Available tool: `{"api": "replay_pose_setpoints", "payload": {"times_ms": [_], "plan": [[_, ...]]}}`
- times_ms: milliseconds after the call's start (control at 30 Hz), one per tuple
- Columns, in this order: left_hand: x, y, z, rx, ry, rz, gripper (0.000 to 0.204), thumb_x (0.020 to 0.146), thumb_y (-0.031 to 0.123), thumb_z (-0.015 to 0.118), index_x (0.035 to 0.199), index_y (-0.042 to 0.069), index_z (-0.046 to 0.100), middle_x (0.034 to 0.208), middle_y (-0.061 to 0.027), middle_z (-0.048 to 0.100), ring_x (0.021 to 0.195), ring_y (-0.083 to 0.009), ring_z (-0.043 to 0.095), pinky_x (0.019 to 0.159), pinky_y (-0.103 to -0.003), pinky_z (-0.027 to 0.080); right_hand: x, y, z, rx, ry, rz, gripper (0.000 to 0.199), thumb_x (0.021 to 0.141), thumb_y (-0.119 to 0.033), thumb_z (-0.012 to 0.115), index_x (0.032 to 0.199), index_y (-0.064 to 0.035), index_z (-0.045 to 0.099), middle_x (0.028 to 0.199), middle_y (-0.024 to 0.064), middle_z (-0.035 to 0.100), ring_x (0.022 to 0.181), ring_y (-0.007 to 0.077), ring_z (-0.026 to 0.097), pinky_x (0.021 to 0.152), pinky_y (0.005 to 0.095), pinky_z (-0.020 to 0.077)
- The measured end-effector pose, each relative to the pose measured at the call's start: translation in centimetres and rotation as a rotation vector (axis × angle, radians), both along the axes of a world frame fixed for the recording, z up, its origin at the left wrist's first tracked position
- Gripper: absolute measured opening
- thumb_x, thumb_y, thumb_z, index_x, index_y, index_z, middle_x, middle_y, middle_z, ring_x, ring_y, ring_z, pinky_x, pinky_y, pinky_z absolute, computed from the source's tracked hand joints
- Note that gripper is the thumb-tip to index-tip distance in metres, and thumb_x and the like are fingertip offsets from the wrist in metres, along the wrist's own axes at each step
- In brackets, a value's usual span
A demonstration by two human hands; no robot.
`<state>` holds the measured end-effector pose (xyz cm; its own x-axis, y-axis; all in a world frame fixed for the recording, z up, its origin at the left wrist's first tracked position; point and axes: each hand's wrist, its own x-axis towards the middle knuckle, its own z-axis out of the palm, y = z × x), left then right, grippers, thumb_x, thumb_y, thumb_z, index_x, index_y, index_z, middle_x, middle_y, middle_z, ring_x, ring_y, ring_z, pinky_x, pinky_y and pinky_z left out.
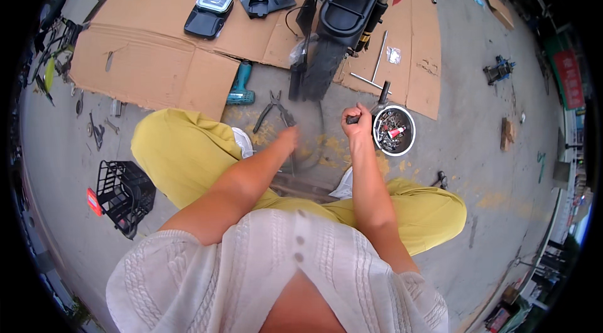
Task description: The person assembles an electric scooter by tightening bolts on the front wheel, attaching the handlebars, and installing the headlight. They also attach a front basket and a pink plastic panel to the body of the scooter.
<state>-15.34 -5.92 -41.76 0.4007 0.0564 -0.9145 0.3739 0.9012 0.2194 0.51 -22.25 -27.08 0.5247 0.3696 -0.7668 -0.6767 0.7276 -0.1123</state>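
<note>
My right hand [357, 120] is closed round the dark handle of what looks like a hammer [382, 95], beside a white-rimmed bucket [412, 139]. The bucket holds many small metal parts and a red-and-white tube [396, 132]. My left hand [289, 137] is blurred and looks closed; a thin rod-like shape shows below it, too smeared to name. Just beyond that hand lies a pair of pliers [274, 107] with its jaws pointing away. Between my legs is a long, flat brownish piece [304, 187], partly hidden by my clothes.
A two-wheeler's rear wheel [323, 69] stands ahead, flanked by cardboard sheets [141, 63]. A teal power drill [241, 87] lies left of the pliers. Further off are a T-handle wrench [379, 60] and a headlamp unit [210, 12]. A black basket [129, 191] sits at my left.
</note>
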Motion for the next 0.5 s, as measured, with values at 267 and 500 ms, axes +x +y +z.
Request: {"api": "replay_pose_setpoints", "payload": {"times_ms": [267,500], "plan": [[-1.7,-1.3,-0.9,0.211,0.174,-0.333,0.020,0.095,0.019,0.051,0.081,0.005,0.054,0.060,-0.0057,0.047,0.049,-0.0174,0.042,0.045,-0.034,0.037,-3.4,-2.4,-11.4,-0.562,-0.109,0.648,0.023,0.088,-0.013,0.059,0.070,-0.0132,0.045,0.055,-0.0024,0.042,0.044,0.0102,0.040,0.039,0.0253,0.0346],[-0.6,-3.1,2.9,0.270,0.112,-0.644,0.018,0.096,0.014,0.049,0.083,0.002,0.055,0.067,-0.0092,0.057,0.054,-0.0180,0.051,0.045,-0.033,0.041,-3.7,-4.1,-17.2,-1.090,-0.526,1.118,0.022,0.083,-0.026,0.064,0.085,-0.0044,0.060,0.077,0.0120,0.059,0.067,0.0243,0.057,0.059,0.0370,0.0472]]}}
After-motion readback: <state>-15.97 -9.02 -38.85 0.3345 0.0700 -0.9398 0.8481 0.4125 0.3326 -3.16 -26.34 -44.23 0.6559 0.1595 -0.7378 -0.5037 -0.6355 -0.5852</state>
